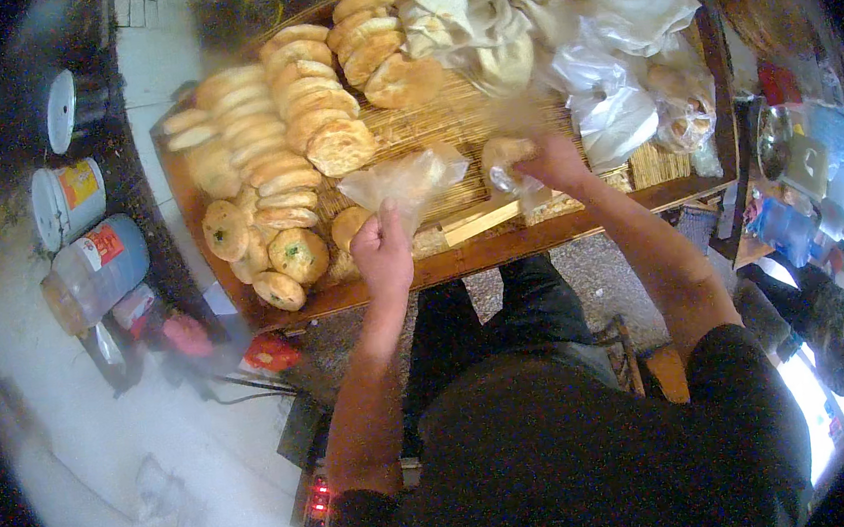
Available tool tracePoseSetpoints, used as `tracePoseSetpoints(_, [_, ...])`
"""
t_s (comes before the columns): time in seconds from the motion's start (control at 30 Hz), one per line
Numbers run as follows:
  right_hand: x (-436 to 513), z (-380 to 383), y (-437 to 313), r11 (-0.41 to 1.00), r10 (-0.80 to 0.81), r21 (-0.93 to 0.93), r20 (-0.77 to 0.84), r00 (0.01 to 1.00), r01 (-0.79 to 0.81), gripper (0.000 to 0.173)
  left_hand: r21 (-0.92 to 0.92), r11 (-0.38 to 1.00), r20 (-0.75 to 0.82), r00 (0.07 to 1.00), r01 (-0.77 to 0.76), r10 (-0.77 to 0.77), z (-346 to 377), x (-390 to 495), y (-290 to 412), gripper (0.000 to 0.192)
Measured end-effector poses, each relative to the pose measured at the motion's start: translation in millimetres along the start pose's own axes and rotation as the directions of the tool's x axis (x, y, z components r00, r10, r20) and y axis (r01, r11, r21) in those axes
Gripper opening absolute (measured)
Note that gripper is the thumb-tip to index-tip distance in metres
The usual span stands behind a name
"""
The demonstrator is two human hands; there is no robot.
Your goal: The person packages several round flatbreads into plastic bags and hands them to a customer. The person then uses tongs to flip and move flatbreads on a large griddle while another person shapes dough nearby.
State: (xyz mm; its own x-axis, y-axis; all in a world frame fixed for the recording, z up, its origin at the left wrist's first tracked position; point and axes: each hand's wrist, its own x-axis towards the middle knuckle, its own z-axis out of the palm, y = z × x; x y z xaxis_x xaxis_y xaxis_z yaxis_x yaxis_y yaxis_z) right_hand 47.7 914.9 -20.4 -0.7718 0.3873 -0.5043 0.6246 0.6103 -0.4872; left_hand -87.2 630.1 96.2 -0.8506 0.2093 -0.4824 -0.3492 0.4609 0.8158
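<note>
My left hand (382, 256) pinches a thin clear plastic bag (414, 177) between thumb and fingers, above the slatted mat (455, 121) of a wooden tray (459, 259). To its right, my right hand (558, 165) grips a round flatbread (504, 157) by its edge, with clear plastic at the fingertips. Whether that plastic wraps the whole bread cannot be told. Rows of golden flatbreads (306, 100) lean on one another along the tray's left side. Closer to me are flatbreads with green flecks (299, 255). One small round bread (350, 228) lies just behind my left hand.
Beige cloths (509, 15) lie at the tray's back. White plastic bags (611, 100) and a bag of breads (683, 109) fill the right end. A wooden bar (482, 219) runs along the near edge. Left of the tray stand a white bucket (70, 204) and a large plastic jug (99, 269).
</note>
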Motion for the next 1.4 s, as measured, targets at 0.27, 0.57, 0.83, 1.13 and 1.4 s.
tracePoseSetpoints(0.27, [-33.0, -52.2, -88.2, 0.546, -0.171, 0.795, -0.202, 0.964, 0.263, 0.035, -0.069, 0.998, -0.104, 0.995, 0.001, -0.008, 2.2, 7.9, -5.7, 0.033])
tracePoseSetpoints(0.57, [-17.8, 55.1, -113.8, -0.150, -0.411, 0.529, 0.735, 0.540, -0.835, 0.034, 0.156, 0.975, -0.085, 0.981, -0.160, 0.174, -2.9, 7.1, 0.8, 0.034])
tracePoseSetpoints(0.83, [-0.3, 51.2, -168.4, -0.046, -0.074, 0.839, 0.539, 0.839, -0.543, 0.039, 0.292, 0.867, 0.034, 0.910, -0.404, 0.413, -14.8, 10.8, -2.2, 0.022])
tracePoseSetpoints(1.13, [-14.9, 52.3, -131.5, 0.985, 0.074, 0.166, -0.171, 0.983, -0.046, 0.078, 0.087, 0.991, -0.186, 0.976, -0.102, 0.116, -33.4, 29.1, -16.9, 0.025])
tracePoseSetpoints(1.4, [-8.0, 61.1, -146.0, 0.881, 0.155, 0.410, 0.217, 0.964, -0.234, 0.039, -0.212, 0.976, -0.079, 0.994, 0.055, -0.073, -47.1, 8.2, -15.8, 0.028])
